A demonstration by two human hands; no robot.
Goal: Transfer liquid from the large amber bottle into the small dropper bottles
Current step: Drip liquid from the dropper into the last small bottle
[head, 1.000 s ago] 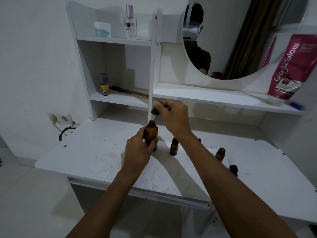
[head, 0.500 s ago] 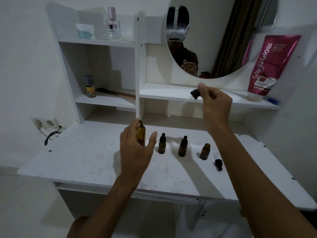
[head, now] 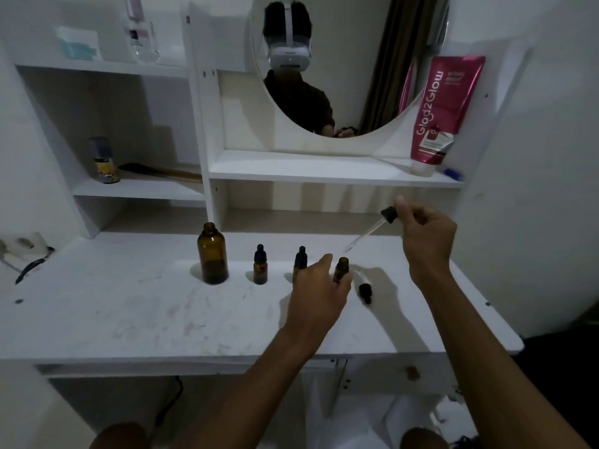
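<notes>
The large amber bottle (head: 212,254) stands uncapped on the white desk (head: 129,312), left of centre, with no hand on it. To its right stand two small capped dropper bottles (head: 260,265) (head: 300,258), then a third small bottle (head: 341,269) that is open. My left hand (head: 319,293) reaches around this open bottle, thumb and fingers on either side of it. My right hand (head: 424,236) holds a dropper (head: 372,231) by its black bulb, the glass tube slanting down-left toward the open bottle's mouth. A loose black dropper cap (head: 365,291) lies beside it.
A white shelf unit rises behind the desk with a round mirror (head: 340,59), a pink tube (head: 444,111), a small spray can (head: 103,160), a brush and a clear perfume bottle (head: 139,30). A wall socket with a black cable (head: 29,254) is at the far left.
My left hand has let go of the large amber bottle and moved right to the open small bottle. My right hand carried the dropper right and down toward that bottle.
</notes>
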